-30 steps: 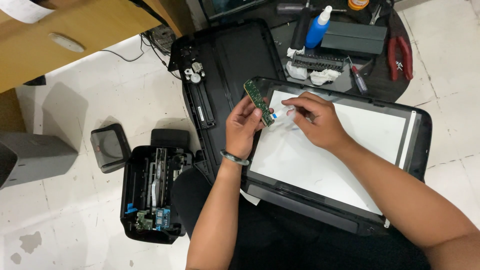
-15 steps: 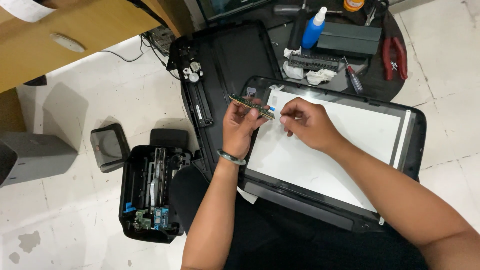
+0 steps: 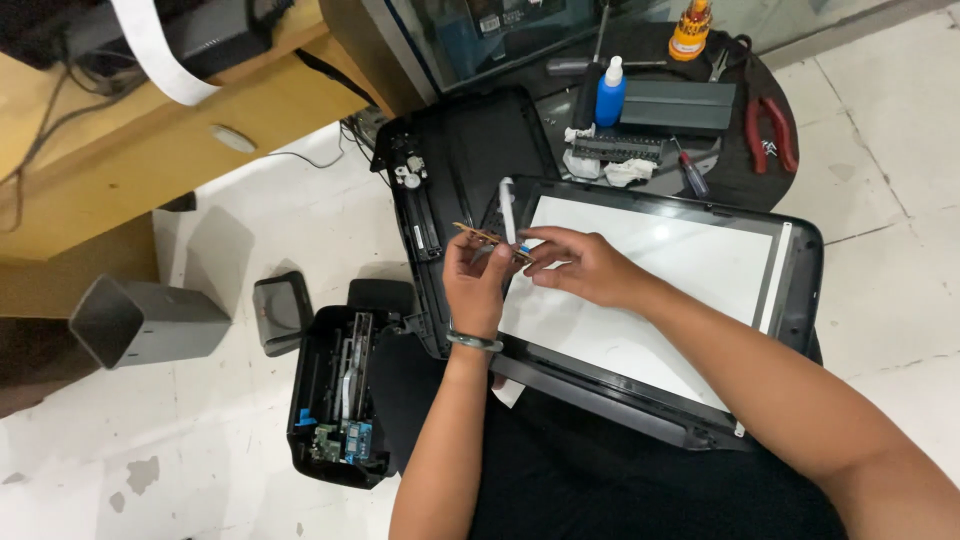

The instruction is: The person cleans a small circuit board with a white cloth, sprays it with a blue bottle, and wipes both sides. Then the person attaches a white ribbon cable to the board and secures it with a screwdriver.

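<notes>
At frame centre the left hand (image 3: pixel 478 285) and right hand (image 3: pixel 585 265) meet over the left edge of the scanner lid (image 3: pixel 660 300), which lies across the person's lap. Between them they pinch a circuit board (image 3: pixel 490 238) with a flat cable (image 3: pixel 507 210) rising from it. Behind the lid, toward upper centre, lies a printer cover (image 3: pixel 470 160). On the round worktop (image 3: pixel 740 175) at upper right sit a bottle (image 3: pixel 610 95), a screwdriver (image 3: pixel 690 172) and, farther right, pliers (image 3: pixel 770 130). On the floor at lower left sits the printer base (image 3: pixel 335 400), with a small tray (image 3: pixel 282 312) just above it and a bin (image 3: pixel 140 320) at far left.
</notes>
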